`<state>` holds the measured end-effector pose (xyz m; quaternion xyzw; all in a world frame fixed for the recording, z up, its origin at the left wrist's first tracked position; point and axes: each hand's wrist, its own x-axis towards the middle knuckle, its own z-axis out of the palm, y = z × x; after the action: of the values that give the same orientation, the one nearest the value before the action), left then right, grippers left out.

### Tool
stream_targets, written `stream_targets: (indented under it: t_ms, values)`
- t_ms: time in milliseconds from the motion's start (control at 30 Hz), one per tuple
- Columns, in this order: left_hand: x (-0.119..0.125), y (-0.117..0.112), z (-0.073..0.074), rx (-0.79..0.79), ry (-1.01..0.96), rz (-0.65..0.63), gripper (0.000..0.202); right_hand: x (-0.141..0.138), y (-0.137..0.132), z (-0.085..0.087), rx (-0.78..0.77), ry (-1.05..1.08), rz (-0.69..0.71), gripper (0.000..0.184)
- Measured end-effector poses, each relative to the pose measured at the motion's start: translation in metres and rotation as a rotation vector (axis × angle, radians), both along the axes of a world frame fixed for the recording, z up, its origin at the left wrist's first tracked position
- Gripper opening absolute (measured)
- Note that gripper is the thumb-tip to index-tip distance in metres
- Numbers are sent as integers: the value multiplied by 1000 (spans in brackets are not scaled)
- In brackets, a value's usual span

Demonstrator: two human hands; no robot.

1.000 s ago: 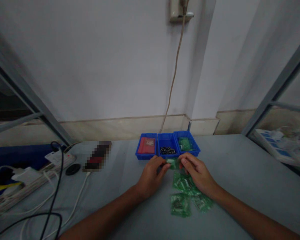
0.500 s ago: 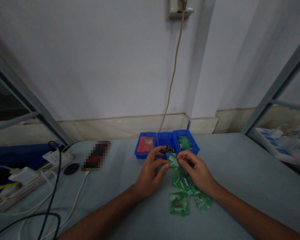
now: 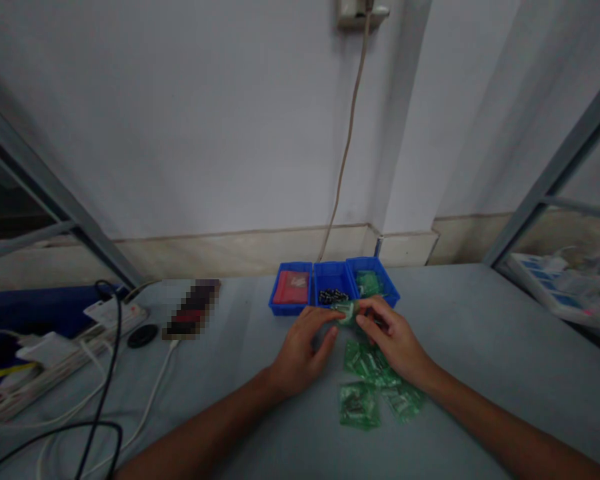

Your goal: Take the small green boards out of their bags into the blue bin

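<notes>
A small green clear plastic bag (image 3: 347,311) is pinched at its right edge by my right hand (image 3: 395,340), thumb against curled fingers. My left hand (image 3: 297,350) is at the bag's left side, fingertips against it, thumb apart and lower down. The bag's contents are hard to make out. Just beyond it is the middle blue bin (image 3: 331,272), holding small black and silver parts (image 3: 333,296). Below my hands lie several filled green bags (image 3: 360,405), with slim metallic-looking pieces inside.
The left blue bin (image 3: 290,310) holds pink-red packets (image 3: 291,288); the right blue bin (image 3: 373,265) holds green bags. At left are a pixelated phone-like object (image 3: 193,310), a black disc (image 3: 143,336), a power strip (image 3: 45,365) and cables. A white-and-blue box (image 3: 555,287) stands far right.
The bag between my hands has tipped flatter and risen slightly. My left fingers have come down from above it, and its thumb has parted from it. The black parts show more fully now.
</notes>
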<state>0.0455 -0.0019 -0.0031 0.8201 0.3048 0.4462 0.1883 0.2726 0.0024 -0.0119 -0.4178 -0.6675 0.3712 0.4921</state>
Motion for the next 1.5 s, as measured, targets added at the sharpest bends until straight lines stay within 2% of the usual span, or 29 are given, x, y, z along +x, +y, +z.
stream_targets:
  t_ms: [167, 267, 400, 500, 567, 633, 733, 900, 1000, 1100, 1233, 1367, 1500]
  values:
    - [1, 4, -10, 2, 15, 50, 32, -3, -1, 1, -66, 96, 20, 29]
    - [0, 7, -15, -52, 35, 101, 35, -4, -2, 1, -65, 119, 42, 33]
    - [0, 7, -14, -157, 51, 151, 15, -2, -2, 2, -89, 17, 95, 27]
    - [2, 7, -11, -199, 59, 177, 24, -1, -3, 1, -93, -31, 116, 33]
    - [3, 6, -10, -203, 62, 183, 31, -2, -4, 1, -38, -69, 90, 29]
    - [3, 5, -8, -212, 68, 177, 38, -2, -6, 1, 2, -80, 53, 23]
    - [3, 4, -5, -222, 60, 150, 40, -3, -8, 3, -15, -41, 36, 28]
    - [2, 4, -7, -200, 6, 68, 25, -2, -8, 6, 53, -132, 82, 16]
    - [3, 3, -12, -195, -59, 74, 36, -1, -7, 7, 110, -128, 45, 17]
    - [3, 3, -17, -193, -70, 77, 29, -1, -7, 7, 161, -163, 41, 18]
    - [2, 4, -18, -207, -57, 87, 19, 1, -10, 8, 240, -256, 128, 20]
    - [2, 3, -14, -193, -10, 83, 28, 1, -12, 7, 300, -292, 89, 16]
    - [1, 0, -8, -122, 16, 12, 34, 1, -12, 10, 294, -239, 73, 11]
